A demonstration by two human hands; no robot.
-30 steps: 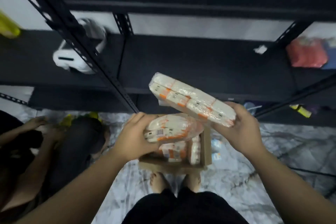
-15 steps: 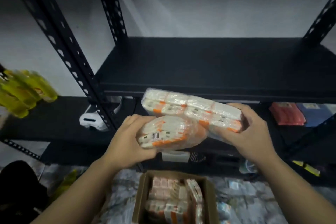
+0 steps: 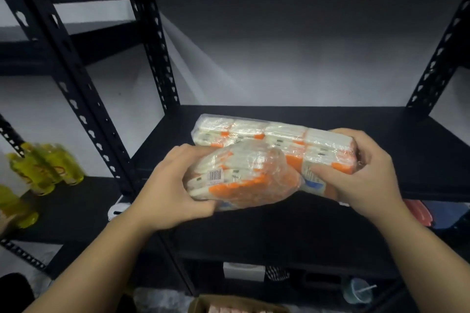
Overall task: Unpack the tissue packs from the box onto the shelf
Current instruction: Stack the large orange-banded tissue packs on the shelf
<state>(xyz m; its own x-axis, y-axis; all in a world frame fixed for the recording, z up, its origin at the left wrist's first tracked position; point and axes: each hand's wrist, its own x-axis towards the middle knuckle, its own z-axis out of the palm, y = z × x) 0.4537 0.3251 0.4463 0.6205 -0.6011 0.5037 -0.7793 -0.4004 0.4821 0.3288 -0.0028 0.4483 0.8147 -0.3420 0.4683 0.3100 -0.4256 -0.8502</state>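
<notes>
Hands grip one tissue pack each, L (image 3: 165, 193) & R (image 3: 361, 175), above shelf (image 3: 419, 150); box (image 3: 229, 306) below.

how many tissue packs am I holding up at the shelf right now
2: the barcode pack in your left hand, the long pack in your right hand. More may lie in the box.

Two tissue packs held at centre: left hand (image 3: 162, 193) gripping near pack (image 3: 241, 178), right hand (image 3: 366, 173) gripping far pack (image 3: 274, 134) over black shelf (image 3: 419, 150); yellow bottles (image 3: 48, 168) at nine o'clock, box (image 3: 203, 306) at six.
</notes>
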